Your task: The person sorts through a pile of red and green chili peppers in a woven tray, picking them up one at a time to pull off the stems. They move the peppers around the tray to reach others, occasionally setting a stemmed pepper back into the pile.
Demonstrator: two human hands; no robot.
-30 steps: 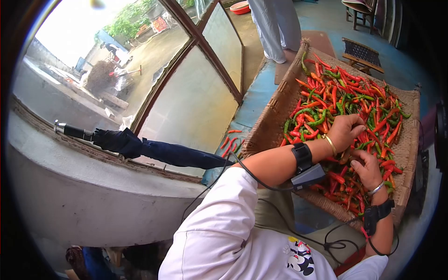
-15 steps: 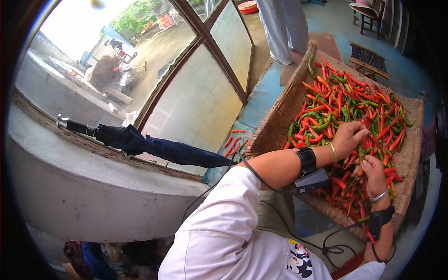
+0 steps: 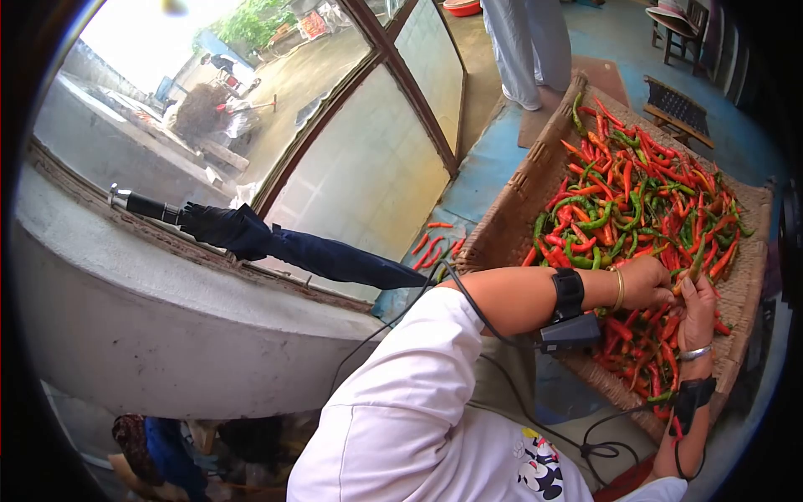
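Note:
My right hand (image 3: 697, 311), with a silver bracelet, pinches a greenish-orange chili pepper (image 3: 697, 260) that points upward from the fingertips. Right beside it is my left hand (image 3: 647, 283), wearing a gold bangle; its fingers are bent and closed near the lower end of that pepper. Whatever the left fingertips hold is hidden. Both hands are over a heap of red and green chili peppers (image 3: 619, 197) in a shallow woven basket (image 3: 512, 197), which lies across my lap.
A folded dark umbrella (image 3: 314, 255) leans along the window ledge (image 3: 192, 293). Several red peppers (image 3: 431, 251) lie on the blue floor beside the basket. Behind the basket stands a person in light trousers (image 3: 527, 50), near a low stool (image 3: 677, 109). Black cables (image 3: 598, 448) hang around my arms.
My left hand has lowered and my right hand has risen, so they now meet at the pepper. The view has shifted slightly, moving the surroundings to the right.

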